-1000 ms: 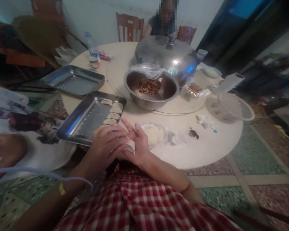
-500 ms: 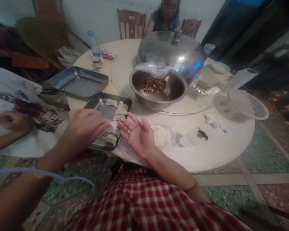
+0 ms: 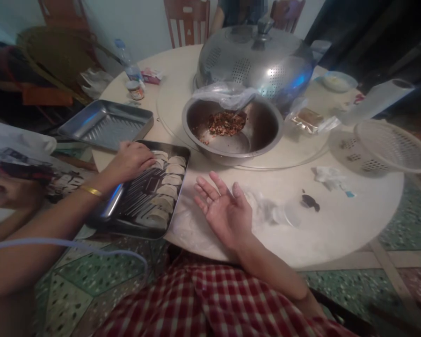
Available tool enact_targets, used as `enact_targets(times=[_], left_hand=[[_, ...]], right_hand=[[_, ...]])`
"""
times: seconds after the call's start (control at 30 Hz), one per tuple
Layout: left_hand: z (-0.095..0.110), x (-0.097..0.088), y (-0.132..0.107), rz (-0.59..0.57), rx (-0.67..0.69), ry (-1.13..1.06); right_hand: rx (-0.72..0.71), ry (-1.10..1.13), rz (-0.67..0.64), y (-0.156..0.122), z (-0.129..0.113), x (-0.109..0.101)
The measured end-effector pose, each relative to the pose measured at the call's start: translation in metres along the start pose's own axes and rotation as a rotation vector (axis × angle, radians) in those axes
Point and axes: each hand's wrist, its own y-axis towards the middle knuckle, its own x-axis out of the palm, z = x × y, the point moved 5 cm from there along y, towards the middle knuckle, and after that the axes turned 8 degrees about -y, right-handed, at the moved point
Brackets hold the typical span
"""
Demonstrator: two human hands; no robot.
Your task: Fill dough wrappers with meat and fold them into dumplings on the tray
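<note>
My left hand (image 3: 135, 160), closed at the fingertips, holds a pale folded dumpling (image 3: 159, 163) low over a dark metal tray (image 3: 133, 206). Just above that one, another dumpling lies at the tray's far end. Down the tray's right side runs a column of several dumplings (image 3: 167, 190). My right hand (image 3: 226, 213) hovers palm up over the table, right of the tray, with fingers spread and nothing in it. Beyond it, a steel bowl (image 3: 263, 140) contains a chopped reddish-brown filling (image 3: 226, 124). Its spoon is partly covered by a clear plastic bag (image 3: 228, 96).
A second metal tray (image 3: 108, 124) sits behind the first. At the back stands a large domed steel lid (image 3: 252, 61). To the right are a white plastic basket (image 3: 393, 145), a plastic roll (image 3: 379, 100) and a crumpled tissue (image 3: 328, 175). Another person's hand (image 3: 14, 189) is at the left.
My left hand has carried the dumpling to the tray's far end and lowered it beside the other one there. My right hand stays open, palm up. The view has shifted slightly.
</note>
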Motion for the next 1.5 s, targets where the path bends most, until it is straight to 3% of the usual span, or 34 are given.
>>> enact_targets(times=[0.33,0.5,0.6,0.73,0.83,0.93,1.07,1.17,1.3,1.5], left_hand=[[-0.010,0.016,0.003,-0.073,0.021,0.006],[-0.019,0.019,0.002,-0.078,0.029,-0.018],[-0.027,0.009,-0.005,-0.035,0.005,-0.024],[-0.026,-0.025,-0.023,0.093,-0.057,-0.010],[0.007,-0.052,-0.039,0.228,-0.040,-0.046],[0.066,-0.059,-0.053,0.307,0.055,-0.093],[0.158,-0.028,-0.062,0.240,0.246,-0.187],[0.206,0.008,-0.056,0.189,0.327,-0.274],[0.225,0.050,-0.028,0.050,0.204,-0.264],[0.227,0.069,0.001,-0.017,0.180,-0.230]], right_hand=[[-0.016,-0.002,0.011,-0.001,-0.001,-0.002],[-0.008,0.043,-0.048,0.000,-0.001,-0.001],[-0.023,0.039,-0.070,-0.001,-0.001,-0.003],[-0.120,-0.031,-0.061,-0.002,-0.006,-0.004],[-0.289,-0.098,-0.051,-0.008,-0.020,-0.001],[-0.524,-0.200,-0.025,-0.024,-0.045,0.002],[-0.938,-0.391,0.120,-0.065,-0.090,-0.010],[-1.143,-0.495,0.290,-0.098,-0.112,-0.037],[-1.093,-0.663,0.406,-0.119,-0.109,-0.081],[-0.961,-1.083,0.303,-0.114,-0.077,-0.108]])
